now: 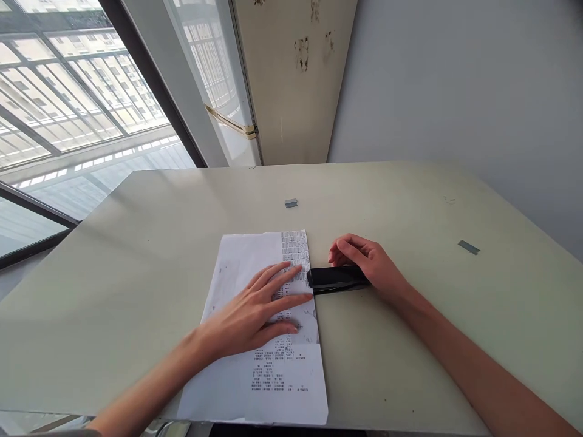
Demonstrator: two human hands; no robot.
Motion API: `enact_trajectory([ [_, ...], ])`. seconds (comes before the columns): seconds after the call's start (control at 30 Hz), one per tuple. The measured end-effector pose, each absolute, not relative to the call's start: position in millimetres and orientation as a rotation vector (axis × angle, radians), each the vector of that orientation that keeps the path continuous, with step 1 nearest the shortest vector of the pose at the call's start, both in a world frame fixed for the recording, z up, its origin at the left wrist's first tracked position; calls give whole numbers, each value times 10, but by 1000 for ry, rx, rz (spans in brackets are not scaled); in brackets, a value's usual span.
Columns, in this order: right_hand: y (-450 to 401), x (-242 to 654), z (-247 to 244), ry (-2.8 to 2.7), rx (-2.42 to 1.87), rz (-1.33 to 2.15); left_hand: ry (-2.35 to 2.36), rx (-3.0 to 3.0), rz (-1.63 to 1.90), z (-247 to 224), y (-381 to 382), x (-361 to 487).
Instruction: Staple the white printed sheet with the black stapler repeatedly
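White printed paper [291, 406] lies on the table near its front edge. My left hand [257, 309] rests flat on the paper with its fingers spread. A black stapler-like object [334, 278] lies to the right, its left end meeting the paper's right edge. My right hand [364, 261] is at the right end of this black object, with its fingers curled; the palm side and part of the object's end are hidden. Whether the fingers grip it is not clear.
The pale table [392, 340] spreads out on all sides. Small grey tape pieces stick to it, one beyond the paper [291, 203] and one at the right [469, 247]. Behind stand a cabinet [296, 109] and a wall; a window is at the left.
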State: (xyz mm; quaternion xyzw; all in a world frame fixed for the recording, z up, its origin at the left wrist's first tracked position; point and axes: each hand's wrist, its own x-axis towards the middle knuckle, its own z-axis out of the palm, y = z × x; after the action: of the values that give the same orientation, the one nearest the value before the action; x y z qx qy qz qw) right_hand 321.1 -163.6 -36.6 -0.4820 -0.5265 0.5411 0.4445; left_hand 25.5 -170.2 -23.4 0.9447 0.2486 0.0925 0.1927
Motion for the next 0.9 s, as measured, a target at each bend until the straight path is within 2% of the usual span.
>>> enact_trajectory([
  [0.53, -1670, 3273, -315, -1340, -1249, 1348, 659, 2690, 340, -314, -1799, 310],
  [0.77, -1745, 3135, -49, -1523, -1588, 998, 662, 2697, 344, -351, -1831, 314],
  [0.9, -1745, 2928, 62, -1670, -1634, 832, 668, 2694, 369, -370, -1837, 321],
])
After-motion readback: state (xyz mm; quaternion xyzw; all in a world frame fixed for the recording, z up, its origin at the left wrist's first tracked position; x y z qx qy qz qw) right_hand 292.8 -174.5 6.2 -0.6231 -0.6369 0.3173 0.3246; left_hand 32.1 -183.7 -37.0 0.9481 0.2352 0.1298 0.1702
